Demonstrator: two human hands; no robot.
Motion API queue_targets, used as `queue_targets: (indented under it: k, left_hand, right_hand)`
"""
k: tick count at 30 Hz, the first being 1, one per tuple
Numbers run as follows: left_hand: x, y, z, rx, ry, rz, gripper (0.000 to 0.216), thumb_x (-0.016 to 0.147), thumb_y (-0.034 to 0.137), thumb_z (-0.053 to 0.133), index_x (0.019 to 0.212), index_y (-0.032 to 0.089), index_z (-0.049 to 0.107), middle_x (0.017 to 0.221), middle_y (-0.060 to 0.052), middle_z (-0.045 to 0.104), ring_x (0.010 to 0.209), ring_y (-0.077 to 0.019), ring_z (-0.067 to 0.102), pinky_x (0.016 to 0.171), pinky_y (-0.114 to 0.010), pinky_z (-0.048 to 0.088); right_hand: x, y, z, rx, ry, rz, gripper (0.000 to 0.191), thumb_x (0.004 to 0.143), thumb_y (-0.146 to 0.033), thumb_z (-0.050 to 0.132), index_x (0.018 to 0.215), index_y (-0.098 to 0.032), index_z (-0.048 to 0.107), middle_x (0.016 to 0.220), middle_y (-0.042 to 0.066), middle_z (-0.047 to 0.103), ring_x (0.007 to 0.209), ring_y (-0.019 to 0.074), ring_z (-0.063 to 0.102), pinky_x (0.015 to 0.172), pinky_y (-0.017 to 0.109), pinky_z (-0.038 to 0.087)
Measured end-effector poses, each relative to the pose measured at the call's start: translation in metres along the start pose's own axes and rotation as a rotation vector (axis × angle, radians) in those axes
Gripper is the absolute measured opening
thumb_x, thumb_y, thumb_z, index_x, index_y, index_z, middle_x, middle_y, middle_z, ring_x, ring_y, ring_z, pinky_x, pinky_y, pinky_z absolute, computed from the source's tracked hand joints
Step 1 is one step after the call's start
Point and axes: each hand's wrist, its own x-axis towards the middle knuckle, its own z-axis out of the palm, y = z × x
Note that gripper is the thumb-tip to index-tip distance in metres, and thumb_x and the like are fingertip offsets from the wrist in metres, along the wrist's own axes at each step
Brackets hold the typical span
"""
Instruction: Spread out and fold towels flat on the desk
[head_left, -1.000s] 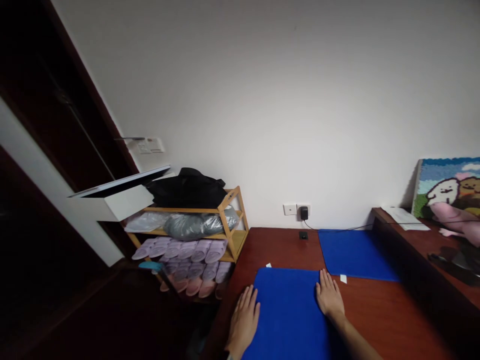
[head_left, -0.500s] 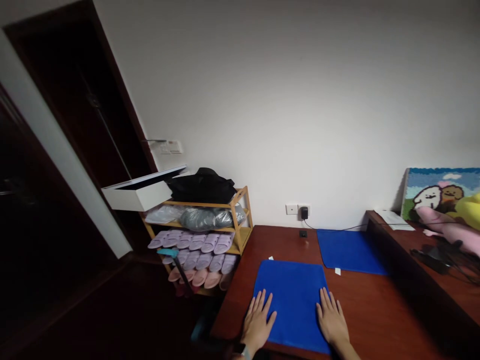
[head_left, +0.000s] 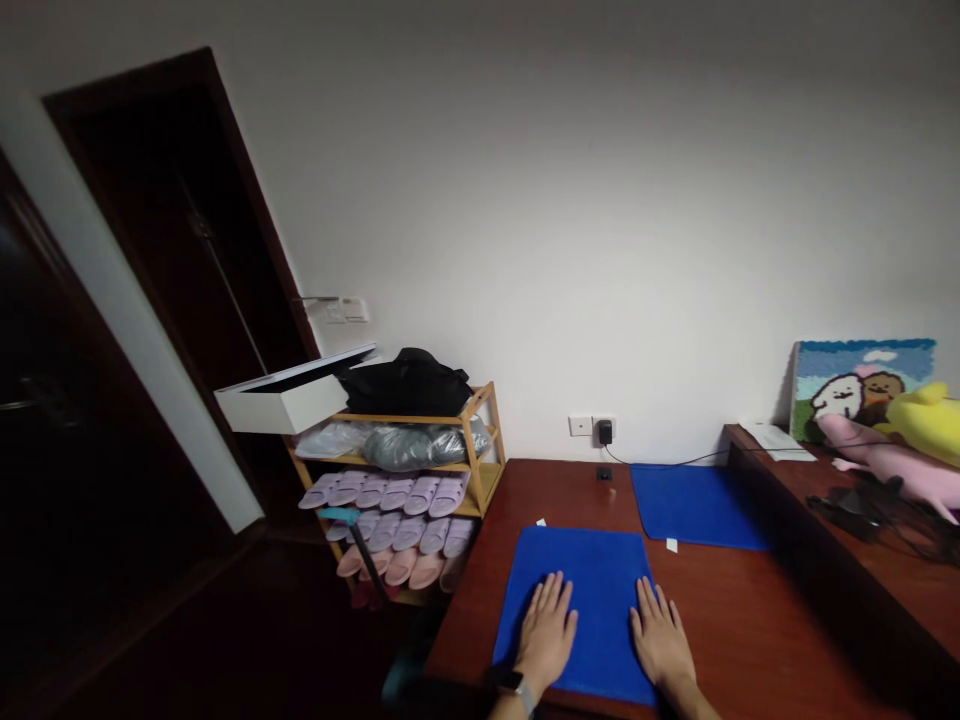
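Observation:
A blue cloth (head_left: 592, 590) lies spread flat on the reddish-brown wooden desk (head_left: 750, 610). My left hand (head_left: 546, 632) rests palm down on its left part, fingers stretched out, with a watch on the wrist. Over the cloth's right edge lies my right hand (head_left: 661, 632), flat too, partly on the cloth and partly on the wood. Neither hand grips anything. A second blue cloth (head_left: 697, 505) is spread farther back against the wall, with a small white tag (head_left: 672, 545) at its front edge.
Left of the desk stands a wooden rack (head_left: 480, 480) with rows of slippers (head_left: 397, 492), a black bag (head_left: 409, 382) and a white box (head_left: 285, 405) on top. A charger (head_left: 605, 432) is plugged into the wall. Plush toys (head_left: 885, 460) lie on the raised shelf at right.
My left hand has moved right, from the cloth's left edge onto its surface. My right hand stays at the right edge. The camera view has tilted slightly upward.

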Motion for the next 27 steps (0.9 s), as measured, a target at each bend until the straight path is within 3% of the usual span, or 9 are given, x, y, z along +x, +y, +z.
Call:
queue_targets:
  k: [2, 4, 11, 13, 19, 27]
  left_hand:
    - [0.011, 0.02, 0.01, -0.03, -0.061, 0.023, 0.059, 0.104, 0.053, 0.026, 0.158, 0.031, 0.034, 0.166, -0.002, 0.031, 0.153, -0.0265, 0.028, 0.125, -0.052, 0.028]
    - [0.014, 0.021, 0.016, -0.036, -0.109, -0.002, 0.063, 0.102, 0.057, 0.027, 0.158, 0.03, 0.031, 0.166, -0.004, 0.03, 0.153, -0.0277, 0.027, 0.125, -0.053, 0.027]
    - [-0.021, -0.067, 0.002, 0.121, -0.073, -0.27, 0.069, 0.102, 0.059, 0.022, 0.16, 0.021, 0.025, 0.167, -0.007, 0.023, 0.154, -0.0266, 0.021, 0.125, -0.051, 0.024]
    - [-0.03, -0.081, -0.002, 0.17, -0.072, -0.308, 0.071, 0.102, 0.058, 0.021, 0.16, 0.018, 0.025, 0.167, -0.008, 0.023, 0.154, -0.0263, 0.022, 0.125, -0.049, 0.025]
    - [-0.033, -0.076, -0.003, 0.195, -0.078, -0.333, 0.073, 0.102, 0.058, 0.02, 0.159, 0.012, 0.026, 0.166, -0.009, 0.023, 0.154, -0.0246, 0.021, 0.127, -0.045, 0.022]
    - [-0.029, -0.078, -0.009, 0.243, -0.068, -0.327, 0.07, 0.101, 0.053, 0.023, 0.157, 0.012, 0.032, 0.165, -0.008, 0.025, 0.154, -0.025, 0.023, 0.127, -0.046, 0.022]
  right_hand:
    - [0.0, 0.0, -0.001, -0.003, 0.005, -0.002, 0.07, 0.098, -0.046, 0.015, 0.16, -0.014, 0.023, 0.167, 0.0, 0.02, 0.155, 0.0246, 0.016, 0.126, 0.046, 0.016]
    - [0.001, 0.0, -0.001, -0.007, 0.006, 0.001, 0.07, 0.098, -0.046, 0.014, 0.16, -0.014, 0.023, 0.167, 0.0, 0.02, 0.155, 0.0243, 0.015, 0.126, 0.046, 0.015]
    - [0.001, 0.0, -0.001, -0.002, -0.021, 0.02, 0.07, 0.099, -0.047, 0.011, 0.16, -0.015, 0.018, 0.168, -0.001, 0.016, 0.156, 0.023, 0.012, 0.127, 0.045, 0.012]
    - [0.002, -0.001, -0.004, -0.017, -0.037, 0.032, 0.07, 0.099, -0.047, 0.011, 0.16, -0.014, 0.016, 0.168, -0.001, 0.015, 0.156, 0.023, 0.011, 0.127, 0.044, 0.011]
    - [-0.004, -0.005, -0.015, 0.011, -0.085, 0.041, 0.07, 0.099, -0.046, 0.008, 0.161, -0.015, 0.015, 0.168, -0.001, 0.013, 0.156, 0.0227, 0.01, 0.127, 0.043, 0.012]
    - [-0.036, -0.002, 0.016, 0.049, 0.019, 0.029, 0.07, 0.098, -0.05, 0.014, 0.16, -0.018, 0.024, 0.166, -0.002, 0.021, 0.155, 0.0253, 0.016, 0.127, 0.047, 0.017]
